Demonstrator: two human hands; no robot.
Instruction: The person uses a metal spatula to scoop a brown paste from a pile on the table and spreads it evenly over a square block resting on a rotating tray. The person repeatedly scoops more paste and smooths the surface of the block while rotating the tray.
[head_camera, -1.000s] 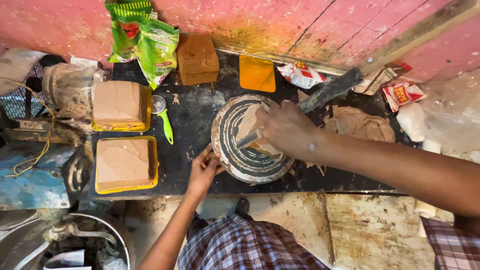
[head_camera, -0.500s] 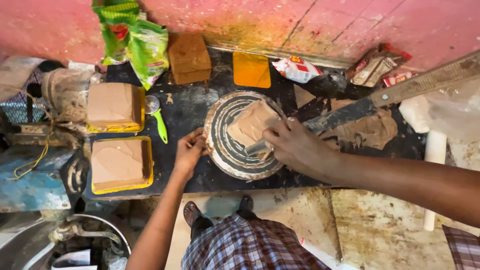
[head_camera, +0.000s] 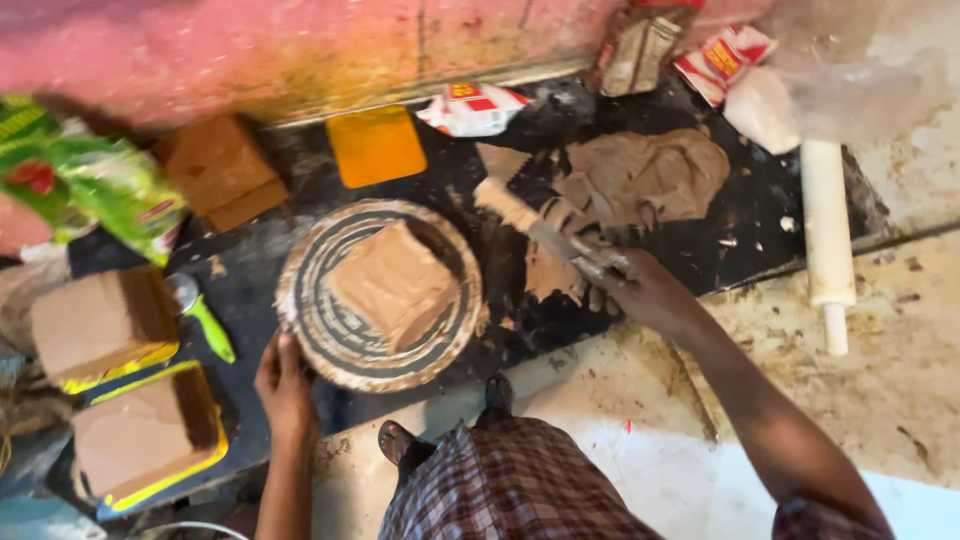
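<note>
My left hand gripped the round wheel's near rim; the square clay slab lay just beyond it. My right hand was closed around a clay-smeared blade.

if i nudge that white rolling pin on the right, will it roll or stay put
The white rolling pin is a smooth cylinder lying flat, so a sideways nudge would probably roll it. It looks rigid and unlikely to flex. The gritty, smeared counter may slow it.
</note>
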